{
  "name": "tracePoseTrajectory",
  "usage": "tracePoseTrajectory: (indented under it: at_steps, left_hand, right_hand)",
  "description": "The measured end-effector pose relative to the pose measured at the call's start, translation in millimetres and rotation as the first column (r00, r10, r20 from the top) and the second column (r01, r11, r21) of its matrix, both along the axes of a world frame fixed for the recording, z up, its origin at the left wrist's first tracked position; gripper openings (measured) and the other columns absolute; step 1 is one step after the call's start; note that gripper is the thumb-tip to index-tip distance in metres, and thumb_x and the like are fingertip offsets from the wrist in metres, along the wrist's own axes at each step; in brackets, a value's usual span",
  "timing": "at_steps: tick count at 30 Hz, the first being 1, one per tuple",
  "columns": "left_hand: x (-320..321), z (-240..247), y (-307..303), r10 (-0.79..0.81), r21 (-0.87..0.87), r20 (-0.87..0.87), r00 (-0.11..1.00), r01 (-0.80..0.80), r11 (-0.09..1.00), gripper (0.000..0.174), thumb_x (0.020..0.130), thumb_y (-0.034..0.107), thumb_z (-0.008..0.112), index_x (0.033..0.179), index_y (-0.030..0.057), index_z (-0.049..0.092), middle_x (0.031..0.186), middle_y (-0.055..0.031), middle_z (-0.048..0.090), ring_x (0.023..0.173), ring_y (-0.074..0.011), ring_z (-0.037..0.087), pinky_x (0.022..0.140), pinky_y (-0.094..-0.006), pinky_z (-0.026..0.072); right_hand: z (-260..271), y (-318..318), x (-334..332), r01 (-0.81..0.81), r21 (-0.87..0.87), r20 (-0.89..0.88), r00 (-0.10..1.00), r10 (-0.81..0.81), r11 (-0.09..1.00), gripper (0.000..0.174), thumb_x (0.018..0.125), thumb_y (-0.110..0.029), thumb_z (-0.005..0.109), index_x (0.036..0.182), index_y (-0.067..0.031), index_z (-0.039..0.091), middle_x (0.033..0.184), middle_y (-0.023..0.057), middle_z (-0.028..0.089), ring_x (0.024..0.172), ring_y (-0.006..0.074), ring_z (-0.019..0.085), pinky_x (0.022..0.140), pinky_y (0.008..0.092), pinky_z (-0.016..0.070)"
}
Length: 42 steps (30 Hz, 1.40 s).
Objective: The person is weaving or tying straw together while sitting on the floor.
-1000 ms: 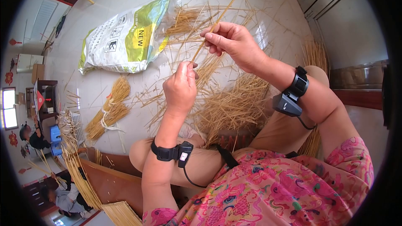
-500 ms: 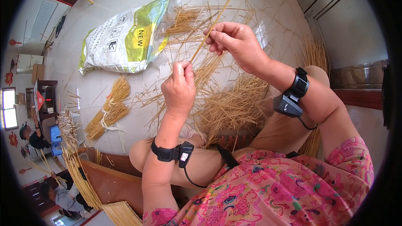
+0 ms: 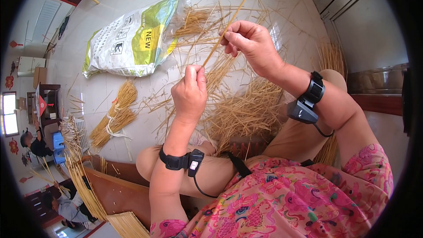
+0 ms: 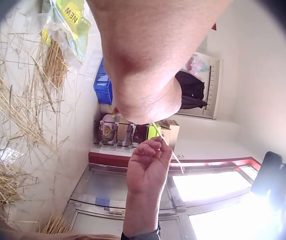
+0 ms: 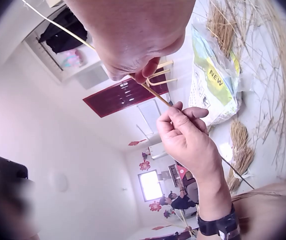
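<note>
A long thin straw stalk (image 3: 214, 48) slants up and to the right between the two hands in the head view. Its lower end is pinched between thumb and forefinger of the left hand (image 3: 189, 93). Higher up, the right hand (image 3: 253, 46) holds the same stalk between thumb and fingertips. In the right wrist view the stalk (image 5: 155, 94) spans the gap between the right hand (image 5: 138, 42) and the left hand (image 5: 190, 142). The left wrist view shows the right hand (image 4: 147, 170) beyond the left hand (image 4: 143, 75).
Loose straw (image 3: 246, 110) lies heaped on the tiled floor, with a tied bundle (image 3: 115, 114) left of it. A green and white bag (image 3: 132, 39) lies behind. Reddish-brown boards (image 3: 119, 194) stand at lower left, a metal door (image 3: 374, 35) at right. Two people sit far left.
Against a second ago, the right hand is slightly further right and the left hand's fingers have shifted at the stalk's lower end. The stalk's tilt has changed slightly.
</note>
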<state>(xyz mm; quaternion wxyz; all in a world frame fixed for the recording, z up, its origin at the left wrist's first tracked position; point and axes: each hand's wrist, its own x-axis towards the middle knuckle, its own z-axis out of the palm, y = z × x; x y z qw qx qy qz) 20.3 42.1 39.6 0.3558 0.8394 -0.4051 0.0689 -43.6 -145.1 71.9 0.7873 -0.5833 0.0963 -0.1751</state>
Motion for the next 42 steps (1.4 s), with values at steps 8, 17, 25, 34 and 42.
tracePoseTrajectory:
  at_steps: [8,17,25,34,42]
  left_hand:
    - [-1.2,0.1,-2.1,-0.001,-0.046,-0.020,1.000,0.000,0.999,0.004,0.091,0.007,0.053,0.089,0.0041,0.050,0.062,-0.0078,0.061,0.054,-0.0224,0.063,0.049,-0.0323,0.0465]
    - [-0.6,-1.9,-1.2,0.006,-0.027,0.060,0.998,-0.005,1.000,0.004,0.090,0.007,0.054,0.089,0.0044,0.051,0.063,-0.0084,0.062,0.054,-0.0236,0.062,0.049,-0.0328,0.0462]
    - [-1.0,-0.1,-2.5,0.013,-0.039,0.038,0.999,-0.011,0.999,0.004,0.090,0.006,0.054,0.089,0.0039,0.050,0.064,-0.0085,0.062,0.055,-0.0239,0.063,0.049,-0.0330,0.0464]
    - [-2.3,-2.8,-2.5,-0.003,-0.026,0.023,1.000,0.004,1.000,0.004,0.091,0.007,0.053,0.089,0.0036,0.050,0.064,-0.0084,0.063,0.056,-0.0239,0.063,0.049,-0.0324,0.0470]
    - [-3.6,-2.0,-4.2,-0.043,-0.046,-0.012,0.999,0.043,0.998,0.004,0.092,0.007,0.050,0.093,0.0033,0.050,0.064,-0.0086,0.062,0.056,-0.0242,0.062,0.051,-0.0324,0.0466]
  right_hand:
    - [1.9,2.2,-0.4,0.022,0.032,-0.002,1.000,-0.022,0.999,0.010,0.089,-0.011,0.056,0.087,-0.0014,0.060,0.079,0.0066,0.064,0.064,0.0085,0.057,0.058,0.0211,0.0470]
    - [-0.4,0.4,-0.2,0.028,-0.003,-0.018,0.999,-0.028,1.000,0.011,0.089,-0.012,0.057,0.087,-0.0014,0.061,0.077,0.0055,0.063,0.061,0.0077,0.056,0.057,0.0211,0.0457]
    - [4.3,2.8,-0.9,0.029,0.075,-0.012,1.000,-0.028,0.997,0.010,0.089,-0.010,0.056,0.087,-0.0007,0.061,0.076,0.0062,0.063,0.060,0.0075,0.055,0.056,0.0207,0.0458]
    - [0.1,1.4,-0.7,0.022,0.060,-0.005,1.000,-0.022,0.998,0.008,0.088,-0.008,0.055,0.086,-0.0016,0.060,0.077,0.0061,0.062,0.060,0.0076,0.054,0.056,0.0207,0.0450]
    - [-3.2,3.3,-0.2,-0.055,0.214,-0.099,0.992,0.077,0.975,0.010,0.087,-0.011,0.054,0.081,-0.0041,0.057,0.074,0.0041,0.060,0.060,0.0080,0.054,0.055,0.0215,0.0431]
